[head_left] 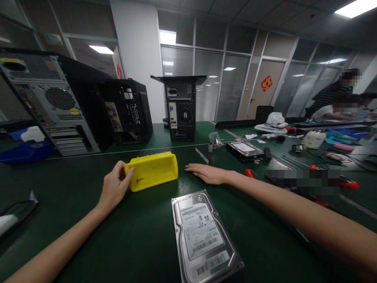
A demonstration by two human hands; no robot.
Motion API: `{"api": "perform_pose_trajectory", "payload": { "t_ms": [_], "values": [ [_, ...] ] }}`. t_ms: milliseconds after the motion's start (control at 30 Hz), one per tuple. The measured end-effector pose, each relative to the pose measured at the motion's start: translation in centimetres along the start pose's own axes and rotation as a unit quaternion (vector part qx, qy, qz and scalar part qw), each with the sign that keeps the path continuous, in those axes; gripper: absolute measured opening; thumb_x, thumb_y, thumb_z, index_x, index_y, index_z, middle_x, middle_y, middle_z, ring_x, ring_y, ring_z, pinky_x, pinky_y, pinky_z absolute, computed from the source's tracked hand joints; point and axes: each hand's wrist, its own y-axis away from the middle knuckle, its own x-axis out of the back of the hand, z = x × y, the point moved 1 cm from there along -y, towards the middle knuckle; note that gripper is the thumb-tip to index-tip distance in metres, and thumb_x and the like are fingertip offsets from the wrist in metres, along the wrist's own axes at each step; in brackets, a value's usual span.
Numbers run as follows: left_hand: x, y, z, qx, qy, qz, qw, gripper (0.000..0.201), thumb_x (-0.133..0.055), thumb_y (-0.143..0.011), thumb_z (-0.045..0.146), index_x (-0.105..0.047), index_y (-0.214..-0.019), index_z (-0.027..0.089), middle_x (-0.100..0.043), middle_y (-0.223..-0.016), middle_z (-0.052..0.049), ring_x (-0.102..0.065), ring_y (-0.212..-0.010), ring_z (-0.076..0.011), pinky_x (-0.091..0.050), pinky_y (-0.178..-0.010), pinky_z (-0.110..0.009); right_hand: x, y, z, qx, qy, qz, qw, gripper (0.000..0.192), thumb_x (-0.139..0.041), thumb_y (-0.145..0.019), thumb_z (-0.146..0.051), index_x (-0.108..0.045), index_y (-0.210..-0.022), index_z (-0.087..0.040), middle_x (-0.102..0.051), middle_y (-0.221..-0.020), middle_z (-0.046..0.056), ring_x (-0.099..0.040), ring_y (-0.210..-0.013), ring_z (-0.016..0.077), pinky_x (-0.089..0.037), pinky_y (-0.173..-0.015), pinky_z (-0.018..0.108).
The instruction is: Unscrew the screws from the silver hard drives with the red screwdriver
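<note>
My left hand (114, 185) grips the left end of a yellow plastic bin (153, 170) that sits tilted on the green table (118, 236). My right hand (206, 173) lies flat, palm down, on the table just right of the bin and holds nothing. A silver hard drive (203, 236) with a white label lies face up in front of me, between my forearms.
Three open computer cases (50, 102) (126, 112) (181, 108) stand along the far side. A second hard drive (244, 150), a plastic bag (215, 139), red-handled tools (344, 181) and small parts lie at the right. A blue tray (23, 151) is at far left. People sit at the far right.
</note>
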Motion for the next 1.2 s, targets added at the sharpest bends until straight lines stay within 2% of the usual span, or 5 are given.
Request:
{"api": "perform_pose_trajectory", "payload": {
  "t_ms": [267, 433, 600, 900, 1200],
  "values": [
    [-0.5, 0.3, 0.2, -0.05, 0.013, -0.065, 0.997, 0.028, -0.039, -0.086, 0.047, -0.043, -0.092, 0.02, -0.059, -0.084, -0.005, -0.062, -0.073, -0.0211, -0.052, -0.057, -0.03, 0.5, 4.3, -1.2, -0.03, 0.0, -0.033, 0.999, 0.041, -0.046, -0.089, -0.031, -0.045, -0.126, -0.016, -0.043, -0.133, 0.012, -0.044, -0.121, 0.0238, -0.035, -0.099, 0.05],
    [-1.1, 0.2, -0.7, -0.067, 0.014, -0.109, 0.992, 0.03, -0.035, -0.09, 0.045, -0.036, -0.106, 0.02, -0.06, -0.097, -0.008, -0.063, -0.083, -0.0229, -0.054, -0.069, -0.035, 0.5, 6.9, -2.2, -0.076, 0.015, -0.019, 0.997, 0.047, -0.026, -0.094, -0.036, -0.041, -0.133, -0.013, -0.041, -0.138, 0.011, -0.037, -0.129, 0.0193, -0.028, -0.109, 0.04],
    [-1.8, -0.3, -1.7, -0.107, -0.008, -0.146, 0.983, 0.037, -0.038, -0.089, 0.045, -0.031, -0.116, 0.02, -0.058, -0.109, -0.011, -0.061, -0.095, -0.025, -0.052, -0.079, -0.04, -0.3, 8.1, -2.8, -0.094, 0.023, -0.001, 0.995, 0.058, -0.033, -0.09, -0.045, -0.03, -0.14, -0.015, -0.031, -0.144, 0.01, -0.03, -0.133, 0.0196, -0.026, -0.111, 0.038],
    [-1.6, 0.1, -0.8, -0.131, -0.051, -0.154, 0.978, 0.039, -0.039, -0.088, 0.046, -0.034, -0.116, 0.019, -0.061, -0.103, -0.011, -0.063, -0.092, -0.0266, -0.051, -0.079, -0.043, -0.7, 8.3, -1.7, -0.062, 0.012, 0.054, 0.997, 0.035, -0.044, -0.09, -0.029, -0.05, -0.122, -0.015, -0.049, -0.127, 0.011, -0.048, -0.118, 0.0213, -0.038, -0.098, 0.046],
    [-1.6, 0.1, -0.4, -0.143, -0.046, -0.183, 0.972, 0.037, -0.045, -0.086, 0.04, -0.036, -0.116, 0.021, -0.065, -0.103, -0.009, -0.064, -0.091, -0.0248, -0.051, -0.08, -0.04, -0.8, 8.4, -1.4, -0.086, 0.006, 0.086, 0.993, 0.03, -0.048, -0.088, -0.031, -0.054, -0.112, -0.014, -0.055, -0.115, 0.009, -0.054, -0.103, 0.0181, -0.045, -0.089, 0.041]
  ]
}}
